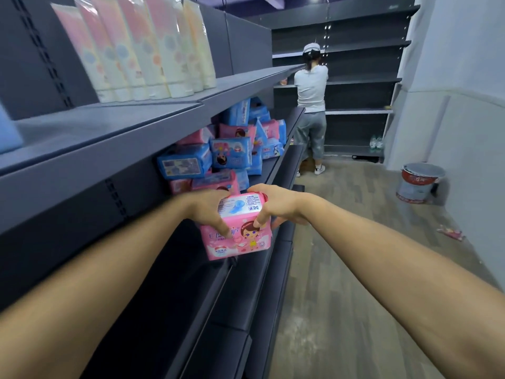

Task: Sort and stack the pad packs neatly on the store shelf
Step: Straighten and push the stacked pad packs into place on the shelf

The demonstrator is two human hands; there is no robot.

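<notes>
I hold a pink pad pack (240,236) with a cartoon girl on its front, just in front of the dark middle shelf (273,170). My left hand (207,212) grips its left side and my right hand (276,206) grips its right side, fingers curled over the top. Behind it on the same shelf lies a jumbled heap of blue and pink pad packs (229,149), some leaning, some flat.
The shelf above (136,124) carries a row of tall pastel packs (136,47). Another person (311,105) stands at the far end of the aisle by dark shelves (360,77). A paint bucket (420,181) and a pink wrapper (451,232) lie on the floor at right.
</notes>
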